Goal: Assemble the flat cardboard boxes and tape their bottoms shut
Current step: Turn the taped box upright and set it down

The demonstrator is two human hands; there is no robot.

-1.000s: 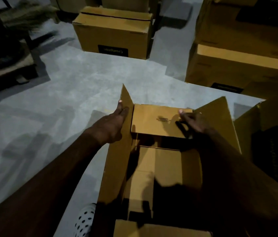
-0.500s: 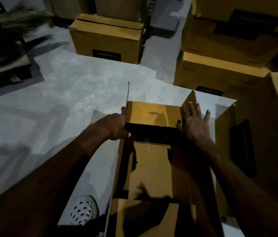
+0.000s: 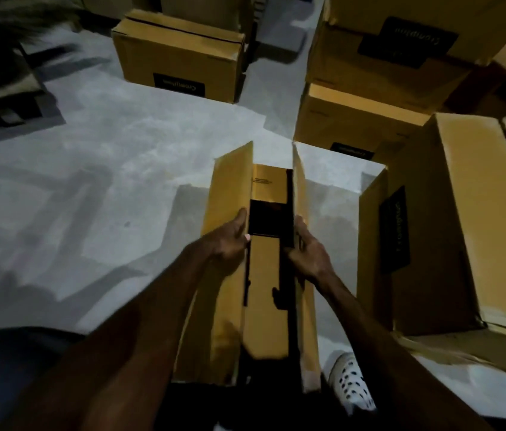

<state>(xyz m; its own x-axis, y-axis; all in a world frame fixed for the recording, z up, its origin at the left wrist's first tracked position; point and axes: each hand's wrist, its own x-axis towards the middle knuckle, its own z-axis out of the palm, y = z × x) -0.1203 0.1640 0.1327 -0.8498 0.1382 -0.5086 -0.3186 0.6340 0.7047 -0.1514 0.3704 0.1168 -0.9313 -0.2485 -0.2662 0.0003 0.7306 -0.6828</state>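
— What do we record for the hands?

— We find the left hand (image 3: 230,247) lying against the outer face of the left long flap (image 3: 226,194) of the cardboard box (image 3: 265,293), thumb at the flap's inner edge. The right hand (image 3: 309,253) grips the edge of the right long flap (image 3: 299,188), fingers curled over it.

— And the box?

— It stands on the concrete floor (image 3: 114,169) between the two hands. Both long flaps are tilted inward, with a gap between them; a short flap (image 3: 268,185) lies folded beyond the fingertips. We note further boxes: one (image 3: 450,219) just right of the right hand, another (image 3: 180,60) well beyond the left. A spotted shoe (image 3: 352,381) sits below the right wrist.
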